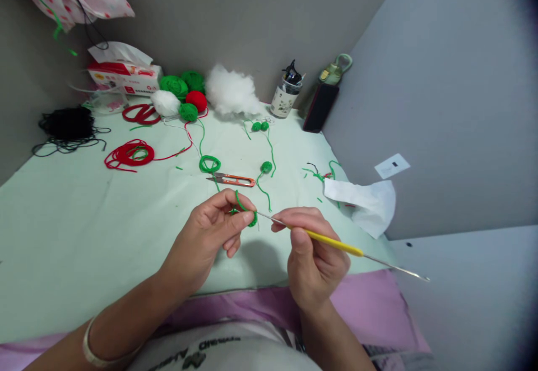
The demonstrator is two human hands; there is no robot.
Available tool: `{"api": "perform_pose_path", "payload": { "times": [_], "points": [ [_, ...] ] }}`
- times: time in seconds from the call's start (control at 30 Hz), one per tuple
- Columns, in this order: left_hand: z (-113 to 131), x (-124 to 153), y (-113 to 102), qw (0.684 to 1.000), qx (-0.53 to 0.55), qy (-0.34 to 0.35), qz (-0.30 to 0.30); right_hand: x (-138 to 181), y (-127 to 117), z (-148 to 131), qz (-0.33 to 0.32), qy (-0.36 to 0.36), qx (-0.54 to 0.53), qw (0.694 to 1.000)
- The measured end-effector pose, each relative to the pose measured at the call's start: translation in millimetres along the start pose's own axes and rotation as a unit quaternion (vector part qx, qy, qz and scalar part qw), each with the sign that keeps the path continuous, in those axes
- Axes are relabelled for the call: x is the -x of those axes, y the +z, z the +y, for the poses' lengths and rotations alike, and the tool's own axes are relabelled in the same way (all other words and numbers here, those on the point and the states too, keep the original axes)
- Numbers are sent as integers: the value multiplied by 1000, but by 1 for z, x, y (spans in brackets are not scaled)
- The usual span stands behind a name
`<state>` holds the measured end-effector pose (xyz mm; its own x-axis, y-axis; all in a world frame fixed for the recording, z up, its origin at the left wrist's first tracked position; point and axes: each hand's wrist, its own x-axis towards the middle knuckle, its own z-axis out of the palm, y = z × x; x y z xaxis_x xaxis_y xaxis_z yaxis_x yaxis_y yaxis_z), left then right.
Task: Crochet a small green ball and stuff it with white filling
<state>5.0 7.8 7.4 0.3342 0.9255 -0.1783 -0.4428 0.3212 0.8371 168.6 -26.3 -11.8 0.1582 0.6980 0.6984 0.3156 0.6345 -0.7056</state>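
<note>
My left hand [216, 228] pinches a small green crochet piece [253, 220], with green yarn running over the index finger. Much of the piece is hidden behind the thumb. In my right hand [315, 253] is a crochet hook with a yellow handle [334, 241], gripped like a pen. Its thin metal tip reaches to the green piece at my left fingertips; whether it is inside a stitch I cannot tell. Just beyond my hands lie orange thread snips [235, 180], a coil of green yarn [209, 163] and a small green crocheted ball [266, 167] with a tail.
Red yarn [134, 153] and black yarn [67, 124] lie at the left. Along the back stand a tissue pack [126, 79], yarn balls [174, 87], white stuffing [233, 91], a pen jar [284, 97] and a bottle [331, 74]. Crumpled tissue [370, 203] and yarn scraps are at the right.
</note>
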Motion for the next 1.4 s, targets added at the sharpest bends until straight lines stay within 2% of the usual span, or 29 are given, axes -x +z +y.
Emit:
{"api": "perform_pose_path", "payload": {
  "times": [0.4, 0.73, 0.93, 1.03, 1.13, 1.27, 1.4],
  "points": [
    [-3, -2, -3, 1000, 6, -7, -10, 0, -2, -1, -9, -31, 12, 999],
    [-5, -2, -8, 999, -21, -8, -25, 0, -5, -2, -22, -29, 4, 999],
    [-5, 1, -10, 995, -94, -5, -22, -3, -2, 1, -2, 37, -85, 996],
    [-4, 4, -10, 988, -154, 14, -15, -4, -2, 4, -18, 118, -168, 979],
    [-2, 6, -7, 986, -163, 20, -22, -6, -2, 5, -24, 181, -232, 955],
    [-3, 5, -5, 992, -125, 8, -15, -7, 1, 2, 12, 191, -223, 956],
    [-8, 3, -6, 996, -84, -11, -11, -3, 3, 0, 22, 179, -214, 960]
  ]
}}
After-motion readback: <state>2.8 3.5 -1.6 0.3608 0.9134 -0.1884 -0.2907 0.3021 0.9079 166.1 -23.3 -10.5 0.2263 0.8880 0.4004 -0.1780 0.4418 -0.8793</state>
